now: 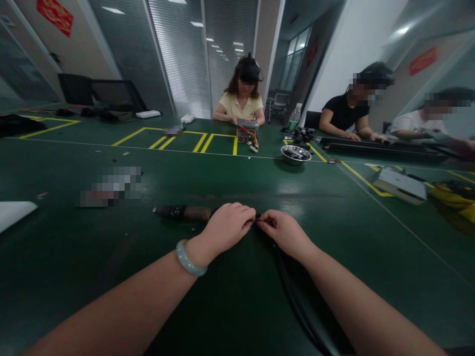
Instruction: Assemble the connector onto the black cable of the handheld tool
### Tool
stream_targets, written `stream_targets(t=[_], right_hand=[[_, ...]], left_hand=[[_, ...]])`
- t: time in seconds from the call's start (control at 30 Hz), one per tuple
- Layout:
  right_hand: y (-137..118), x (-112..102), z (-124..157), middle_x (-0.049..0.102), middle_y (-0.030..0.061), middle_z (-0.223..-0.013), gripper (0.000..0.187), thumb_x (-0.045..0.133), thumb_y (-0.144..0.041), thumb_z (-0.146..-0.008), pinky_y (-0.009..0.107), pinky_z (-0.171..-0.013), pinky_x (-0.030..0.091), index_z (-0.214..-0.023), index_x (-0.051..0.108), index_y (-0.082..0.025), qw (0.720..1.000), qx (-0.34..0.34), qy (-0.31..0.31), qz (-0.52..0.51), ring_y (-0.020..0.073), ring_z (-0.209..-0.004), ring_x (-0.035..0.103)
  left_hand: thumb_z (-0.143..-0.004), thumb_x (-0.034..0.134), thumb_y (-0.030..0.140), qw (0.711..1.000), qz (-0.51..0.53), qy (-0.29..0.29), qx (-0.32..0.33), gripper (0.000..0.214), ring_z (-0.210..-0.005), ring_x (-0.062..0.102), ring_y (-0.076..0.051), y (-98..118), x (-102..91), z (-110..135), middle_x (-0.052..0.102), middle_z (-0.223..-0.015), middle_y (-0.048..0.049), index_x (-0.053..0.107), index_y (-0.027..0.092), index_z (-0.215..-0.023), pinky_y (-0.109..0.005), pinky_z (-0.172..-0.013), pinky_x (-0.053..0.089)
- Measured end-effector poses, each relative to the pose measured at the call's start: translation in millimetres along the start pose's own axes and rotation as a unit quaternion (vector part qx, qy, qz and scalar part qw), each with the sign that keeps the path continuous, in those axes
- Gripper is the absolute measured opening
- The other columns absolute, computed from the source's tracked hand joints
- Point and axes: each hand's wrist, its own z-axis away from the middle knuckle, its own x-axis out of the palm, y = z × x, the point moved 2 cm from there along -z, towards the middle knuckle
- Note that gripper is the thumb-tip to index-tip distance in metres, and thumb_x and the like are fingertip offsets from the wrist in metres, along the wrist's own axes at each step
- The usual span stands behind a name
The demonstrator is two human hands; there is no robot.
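My left hand (227, 228) is closed around the right end of a dark, brownish cylindrical tool (183, 213) that lies on the green table (237, 296). My right hand (282, 232) pinches a small dark part where the two hands meet, at the end of a black cable (297, 301) that runs down toward me under my right forearm. A pale green bangle (188, 259) is on my left wrist. What exactly sits between the fingertips is hidden.
A metal bowl (296, 155) with small parts stands mid-table. Across sit a person with a grey box and coloured wires (248, 132), and two more people at the right. A grey flat device (403, 184) and yellow cloth (456, 200) lie right; white sheet (13, 213) left.
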Motion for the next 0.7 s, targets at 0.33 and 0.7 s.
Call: stream_targets(t=[0.33,0.7], right_hand=[[-0.2,-1.4,0.3,0.07,0.002,-0.087,0.017,0.056,-0.033,-0.087,0.026,-0.068,0.043,-0.088,0.068,-0.021,1.0,0.002,-0.012,-0.023,0.0164,-0.077,0.062],[-1.4,-1.2,-0.7,0.07,0.0014,-0.085,0.017,0.057,-0.034,-0.086,0.026,-0.068,0.043,-0.086,0.068,-0.021,1.0,0.0,-0.004,-0.018,0.0163,-0.076,0.062]], left_hand=[[-0.087,0.057,0.02,1.0,0.002,0.008,-0.014,0.009,-0.091,0.059,-0.019,0.6,-0.6,1.6,0.063,-0.091,-0.0011,0.059,0.022,-0.095,-0.034,-0.081,0.044],[-0.088,0.056,0.027,0.999,0.001,0.028,-0.029,0.012,-0.095,0.06,-0.021,0.5,1.7,2.5,0.064,-0.102,-0.0046,0.057,0.02,-0.097,-0.037,-0.085,0.045]])
